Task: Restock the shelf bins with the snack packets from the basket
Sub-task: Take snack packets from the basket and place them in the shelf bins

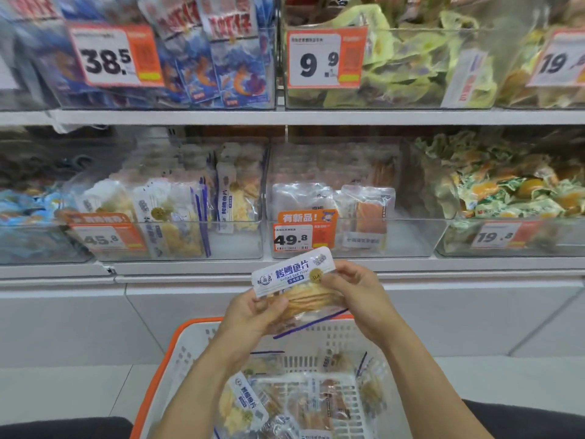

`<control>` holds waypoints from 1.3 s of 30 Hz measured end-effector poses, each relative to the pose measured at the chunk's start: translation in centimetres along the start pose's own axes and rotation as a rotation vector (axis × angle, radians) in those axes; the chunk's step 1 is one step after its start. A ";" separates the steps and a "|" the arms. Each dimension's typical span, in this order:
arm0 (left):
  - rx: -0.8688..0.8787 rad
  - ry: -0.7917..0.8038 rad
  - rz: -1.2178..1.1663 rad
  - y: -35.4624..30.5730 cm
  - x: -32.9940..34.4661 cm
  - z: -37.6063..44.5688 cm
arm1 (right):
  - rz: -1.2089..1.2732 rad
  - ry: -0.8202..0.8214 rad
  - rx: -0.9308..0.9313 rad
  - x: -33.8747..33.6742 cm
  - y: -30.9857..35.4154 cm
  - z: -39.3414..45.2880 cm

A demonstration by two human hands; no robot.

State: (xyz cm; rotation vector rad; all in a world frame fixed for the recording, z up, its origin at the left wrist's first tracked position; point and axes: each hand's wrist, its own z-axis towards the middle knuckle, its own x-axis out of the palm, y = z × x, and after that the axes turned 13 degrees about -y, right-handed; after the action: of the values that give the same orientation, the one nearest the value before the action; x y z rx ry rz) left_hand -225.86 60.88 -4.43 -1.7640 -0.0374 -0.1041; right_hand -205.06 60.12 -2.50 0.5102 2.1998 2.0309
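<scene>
Shelf bins (196,239) are faced; a snack packet (296,291) is held above the basket (164,359), pinched by left hand (253,312) and right hand (354,293), long axis tilted up-right; its matching bin is judged up-left, nearer the left.

The right side of the held snack packet (296,291) is covered by the right hand (354,288), and its lower left corner by the left hand (250,315). The basket (186,353) is cut off by the picture's edge at 6 o'clock, and its middle is hidden behind both forearms. The packets in the basket (243,403) are partly screened by them too. At 12 o'clock the upper bins (177,58) are cropped at the top. The price tag (558,60) at 2 o'clock is cut by the edge, so its last digit cannot be read. The bin (28,213) at 9 o'clock is blurred, its contents unclear. Small print on the tags is too fine to read.
</scene>
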 end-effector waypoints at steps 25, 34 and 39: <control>0.753 -0.351 1.470 -14.7 -11.2 12.1 | -1.640 0.058 -0.946 20.4 14.1 7.9; 0.783 -0.330 1.403 -14.2 -11.8 12.3 | -2.095 0.000 -0.928 22.8 11.2 12.0; 0.795 -0.357 1.382 -14.1 -11.8 12.0 | -2.149 -0.055 -1.028 22.9 11.0 11.0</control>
State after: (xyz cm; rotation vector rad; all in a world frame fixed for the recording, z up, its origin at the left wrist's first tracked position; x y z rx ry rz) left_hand -238.21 75.77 5.97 -0.7051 0.7641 1.0749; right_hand -221.38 78.30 10.56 -1.2450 0.3153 1.1075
